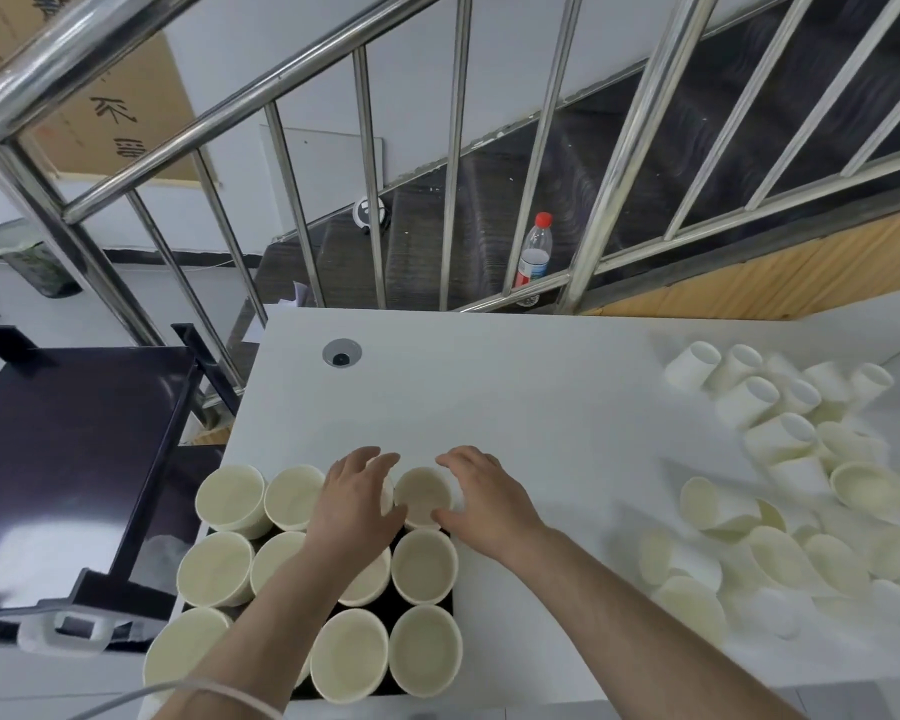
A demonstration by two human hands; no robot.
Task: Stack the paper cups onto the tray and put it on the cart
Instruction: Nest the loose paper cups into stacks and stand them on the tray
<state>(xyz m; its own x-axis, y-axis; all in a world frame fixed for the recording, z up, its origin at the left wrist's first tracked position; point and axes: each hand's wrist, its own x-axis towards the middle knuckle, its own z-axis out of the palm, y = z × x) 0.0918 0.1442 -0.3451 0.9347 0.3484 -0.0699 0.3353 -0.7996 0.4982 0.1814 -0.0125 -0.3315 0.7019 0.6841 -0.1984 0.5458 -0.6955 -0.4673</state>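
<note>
A black tray lies at the near left of the white table, filled with several upright paper cups in rows. My right hand grips the back-right cup on the tray, fingers at its far side and thumb at its near side. My left hand lies curled over the neighbouring cup in the back row and hides most of it. A heap of loose paper cups covers the right side of the table. The black cart stands to the left of the table.
A steel stair railing runs behind the table, with dark stairs and a red-capped plastic bottle beyond it. A round cable hole sits in the table's far left. A white handle juts out at the cart's near edge.
</note>
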